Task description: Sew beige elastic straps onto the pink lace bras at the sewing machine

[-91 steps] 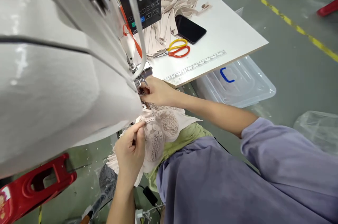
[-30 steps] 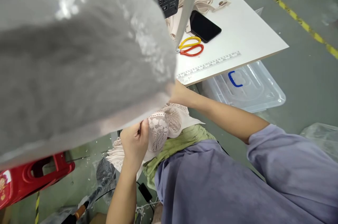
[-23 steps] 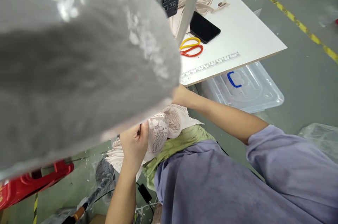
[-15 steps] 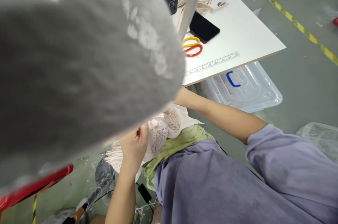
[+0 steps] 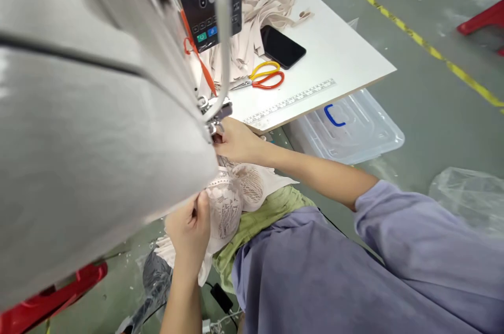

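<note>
A pale pink lace bra [image 5: 226, 205] hangs from the sewing machine's working end down over the lap. My left hand [image 5: 189, 226] is closed at the bra's left edge, thumb pressed against the fingers; the machine head hides part of it. Close by the presser foot [image 5: 214, 126], my right hand [image 5: 240, 141] has its fingers curled on the upper part of the bra. Those fingertips are partly hidden by the machine. The large white sewing machine head [image 5: 98, 166] fills the left of the view.
On the white table [image 5: 346, 55] lie yellow-and-red scissors [image 5: 270, 81], a phone [image 5: 283, 46], a clear ruler [image 5: 291, 100] and beige fabric strips [image 5: 271, 8]. A black control panel [image 5: 208, 6] stands above. Below is a lidded plastic box [image 5: 354, 129]; a red stool [image 5: 59, 292] is lower left.
The view has shifted, so the machine head blocks less. My right hand, the presser foot and the control panel now show. Both hands stay at the bra.
</note>
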`<action>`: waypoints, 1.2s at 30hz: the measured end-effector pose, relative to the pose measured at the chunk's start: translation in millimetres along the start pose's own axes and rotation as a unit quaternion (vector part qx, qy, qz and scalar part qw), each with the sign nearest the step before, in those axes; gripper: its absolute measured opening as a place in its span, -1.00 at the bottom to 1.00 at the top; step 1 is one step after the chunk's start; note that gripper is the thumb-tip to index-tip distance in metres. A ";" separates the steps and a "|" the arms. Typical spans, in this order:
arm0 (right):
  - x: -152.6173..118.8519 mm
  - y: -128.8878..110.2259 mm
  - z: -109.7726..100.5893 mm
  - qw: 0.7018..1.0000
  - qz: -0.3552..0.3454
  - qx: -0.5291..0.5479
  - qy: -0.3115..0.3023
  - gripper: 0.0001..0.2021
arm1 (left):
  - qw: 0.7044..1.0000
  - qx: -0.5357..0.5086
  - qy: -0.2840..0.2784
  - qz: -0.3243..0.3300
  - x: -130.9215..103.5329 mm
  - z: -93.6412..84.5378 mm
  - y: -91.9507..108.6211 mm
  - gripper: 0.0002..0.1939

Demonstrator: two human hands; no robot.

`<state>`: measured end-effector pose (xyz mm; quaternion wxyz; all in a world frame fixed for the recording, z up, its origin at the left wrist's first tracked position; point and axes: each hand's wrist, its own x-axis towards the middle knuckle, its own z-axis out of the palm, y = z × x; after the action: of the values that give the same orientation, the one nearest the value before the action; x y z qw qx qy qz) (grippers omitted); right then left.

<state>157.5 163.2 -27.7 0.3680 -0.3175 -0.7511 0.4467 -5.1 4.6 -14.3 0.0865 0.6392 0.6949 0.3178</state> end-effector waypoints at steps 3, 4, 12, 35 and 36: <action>0.3 2.0 1.1 0.999 -0.014 -0.039 0.033 -0.91 | 1.000 0.017 0.011 -0.006 0.0 1.5 -0.4 -0.80; 0.5 2.9 1.8 0.998 -0.014 -0.043 0.038 -0.91 | 1.000 0.019 0.016 -0.006 0.1 2.1 -0.7 -0.81; 3.3 9.3 5.6 0.997 -0.019 -0.073 0.035 -0.97 | 0.997 0.008 0.070 -0.016 3.4 7.4 -1.0 -0.89; -3.8 21.3 -15.7 0.995 -0.078 -0.023 0.050 -0.91 | 0.996 -0.004 0.057 -0.063 8.9 28.7 13.2 -0.79; -4.5 20.0 -17.6 0.996 -0.078 -0.017 0.046 -0.91 | 0.996 -0.008 0.048 -0.070 7.6 27.6 13.6 -0.78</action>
<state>177.6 175.2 -41.2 0.4306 -0.2847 -0.7631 0.3888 19.5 20.6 -26.2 0.0798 0.5722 0.7390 0.3466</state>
